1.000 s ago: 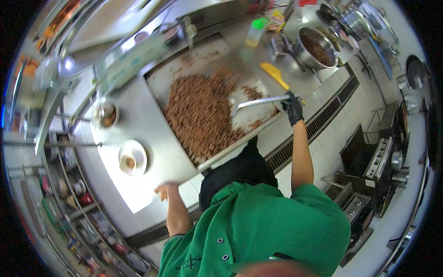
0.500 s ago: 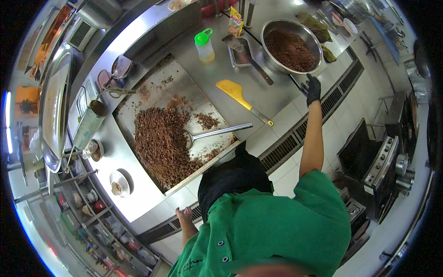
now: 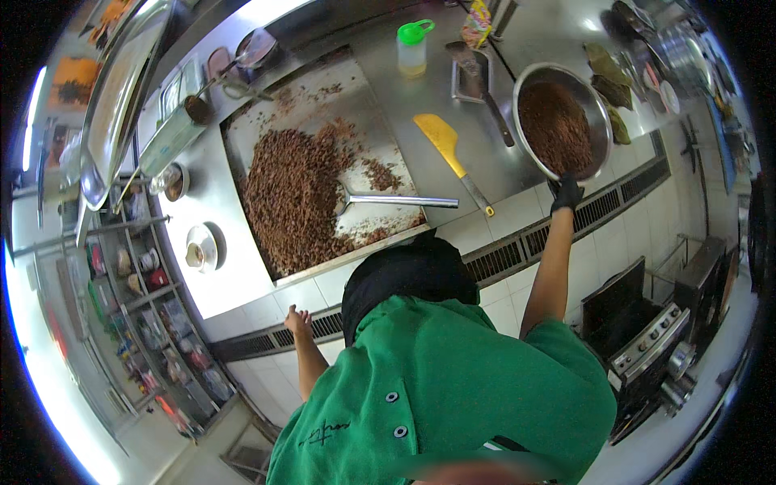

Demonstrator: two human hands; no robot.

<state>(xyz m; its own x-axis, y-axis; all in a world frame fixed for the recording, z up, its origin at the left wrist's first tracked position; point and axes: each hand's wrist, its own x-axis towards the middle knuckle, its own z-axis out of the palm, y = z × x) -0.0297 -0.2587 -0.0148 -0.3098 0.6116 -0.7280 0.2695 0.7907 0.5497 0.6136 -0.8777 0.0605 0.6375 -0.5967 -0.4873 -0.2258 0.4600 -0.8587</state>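
Note:
My right hand, in a black glove, is at the near rim of a steel bowl. Its fingers close over that rim. Dark brown crumbly food fills much of the bowl. My left hand is bare and hangs beside the counter's front edge, holding nothing, with fingers loosely apart. Between the hands, a heap of coarse brown crumbles lies on a wide flat metal pan. A long-handled metal tool rests with its head against the heap.
A yellow spatula lies left of the bowl. Beyond it are a small metal tray with a dark-bladed scraper across it and a green-capped bottle. Green leaves lie right of the bowl. A grated channel runs along the floor.
My right hand has come up to the bowl and taken its near rim. My left hand stays low by the counter's edge. The whole view has turned and shifted.

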